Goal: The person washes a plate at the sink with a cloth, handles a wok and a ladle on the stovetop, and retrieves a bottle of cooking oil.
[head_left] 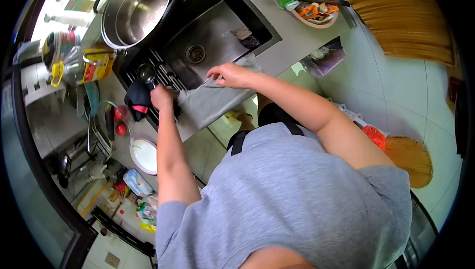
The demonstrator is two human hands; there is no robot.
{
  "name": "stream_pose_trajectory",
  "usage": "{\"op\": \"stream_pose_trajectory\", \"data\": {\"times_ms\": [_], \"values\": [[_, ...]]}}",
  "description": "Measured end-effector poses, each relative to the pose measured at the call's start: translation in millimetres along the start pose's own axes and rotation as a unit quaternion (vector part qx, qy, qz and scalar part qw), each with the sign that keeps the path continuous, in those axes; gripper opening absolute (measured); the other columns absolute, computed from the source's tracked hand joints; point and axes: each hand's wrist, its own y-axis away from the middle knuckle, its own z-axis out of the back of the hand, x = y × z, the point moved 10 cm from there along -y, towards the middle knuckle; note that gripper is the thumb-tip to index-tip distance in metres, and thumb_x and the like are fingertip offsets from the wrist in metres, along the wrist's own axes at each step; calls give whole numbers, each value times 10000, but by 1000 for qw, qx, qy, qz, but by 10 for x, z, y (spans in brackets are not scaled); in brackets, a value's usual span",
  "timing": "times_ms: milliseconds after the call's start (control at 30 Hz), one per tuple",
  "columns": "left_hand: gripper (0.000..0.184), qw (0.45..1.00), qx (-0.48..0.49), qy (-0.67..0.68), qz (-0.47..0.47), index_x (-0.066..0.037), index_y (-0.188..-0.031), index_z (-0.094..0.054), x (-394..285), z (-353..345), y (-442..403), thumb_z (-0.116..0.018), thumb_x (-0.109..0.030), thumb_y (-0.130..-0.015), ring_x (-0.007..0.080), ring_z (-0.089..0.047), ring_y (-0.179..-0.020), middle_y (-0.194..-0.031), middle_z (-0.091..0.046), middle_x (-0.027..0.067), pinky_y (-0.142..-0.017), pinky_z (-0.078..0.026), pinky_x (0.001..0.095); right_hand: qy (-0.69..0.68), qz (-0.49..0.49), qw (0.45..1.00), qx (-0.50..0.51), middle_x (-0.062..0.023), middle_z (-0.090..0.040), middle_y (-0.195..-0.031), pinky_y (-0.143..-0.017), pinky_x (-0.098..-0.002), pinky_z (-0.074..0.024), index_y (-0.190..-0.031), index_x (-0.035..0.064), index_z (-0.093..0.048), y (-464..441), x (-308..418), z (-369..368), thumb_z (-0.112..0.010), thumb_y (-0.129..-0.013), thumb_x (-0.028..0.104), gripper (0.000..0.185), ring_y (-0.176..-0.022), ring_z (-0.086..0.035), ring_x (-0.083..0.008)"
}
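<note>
My left hand (162,97) is closed around the handle of a metal ladle (146,73), whose bowl rests over the black slatted rack (168,73) at the sink's left side. My right hand (231,76) hovers near the sink's front edge, its fingers loosely bent and apart with nothing in them. A grey cloth (210,103) drapes over that front edge, below and between my hands. Beside my left hand lies a dark bundled cloth (138,96) with a pink-red patch. The dark sink (198,26) holds a brown and dark scrap (245,37) near its right wall.
A large steel pot (136,9) stands behind the rack. Oil bottles (74,66) are at the left. A pink basin (307,2) of food scraps and wrappers sits on the right counter. A white plate (144,156) lies left of my arm.
</note>
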Motion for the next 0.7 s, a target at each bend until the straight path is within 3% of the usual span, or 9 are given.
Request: {"op": "stream_pose_trajectory", "data": {"times_ms": [167, 233, 267, 367, 400, 433, 500, 567, 700], "values": [[124, 912, 14, 409, 24, 3, -917, -664, -291, 819, 202, -712, -74, -834, 87, -609, -669, -757, -676, 24, -645, -486, 240, -217, -78, 968, -100, -159, -644, -1198, -949, -367, -476, -1304, 96, -550, -266, -310, -64, -668, -872, 331, 506, -1102, -619, -285], [136, 868, 47, 494, -18, 5, -949, -658, -704, 1008, 353, -706, -60, -839, 74, -603, -700, -797, -669, 11, -658, -482, 224, -334, -144, 916, -170, -152, -553, -1346, -1000, -362, -437, -1418, 112, -433, -341, -439, -103, -629, -898, 439, 646, -1204, -551, -298], [144, 852, 85, 517, -14, 1, -970, -656, -918, 1039, 430, -702, -55, -846, 77, -607, -742, -828, -668, 12, -696, -478, 217, -412, -149, 894, -95, -95, -360, -1501, -1036, -486, -372, -1520, 196, -228, -385, -336, -219, -523, -931, 567, 756, -1339, -389, -250], [178, 776, 162, 610, -15, 12, -1006, -648, -1525, 913, 524, -702, -44, -845, 86, -615, -780, -856, -666, 13, -744, -494, 225, -577, -215, 787, -31, -57, -601, -1224, -861, -424, -505, -1409, 168, -429, -383, -232, -331, -511, -935, 564, 623, -1059, -595, -195], [179, 797, 129, 589, -26, 12, -997, -645, -1644, 916, 542, -701, -27, -831, 85, -615, -770, -857, -667, 28, -715, -501, 235, -651, -180, 736, -44, -42, -656, -1044, -752, -363, -532, -1331, 147, -511, -414, -190, -302, -498, -956, 521, 529, -883, -629, -165], [182, 817, 95, 567, -36, 12, -988, -641, -1736, 923, 550, -700, -9, -817, 85, -615, -760, -857, -668, 43, -686, -508, 245, -719, -116, 685, -14, -92, -661, -1047, -791, -377, -548, -1332, 114, -512, -535, -273, -330, -492, -989, 396, 445, -924, -648, -205], [268, 893, -28, 440, -93, -20, -1012, -645, -1886, 1249, 576, -716, 28, -758, 143, -625, -709, -891, -624, 69, -671, -528, 276, -711, -100, 696, -12, -147, -651, -1098, -854, -410, -555, -1370, 95, -475, -559, -317, -215, -454, -1005, 220, 386, -1001, -652, -255], [269, 865, -9, 498, -65, -15, -1035, -649, -1855, 1144, 536, -726, -6, -778, 141, -645, -737, -921, -651, 68, -701, -534, 278, -621, -161, 765, -67, -239, -572, -1244, -885, -458, -557, -1482, 89, -303, -492, -460, -56, -343, -938, -6, 553, -1078, -629, -326], [316, 911, -110, 346, -197, -78, -1037, -688, -1917, 1331, 611, -789, -105, -738, 187, -602, -849, -925, -633, 64, -720, -494, 301, -630, -172, 754, -68, -213, -575, -1228, -849, -470, -573, -1459, 66, -344, -608, -474, 48, -372, -940, 7, 524, -1065, -631, -319]]}}
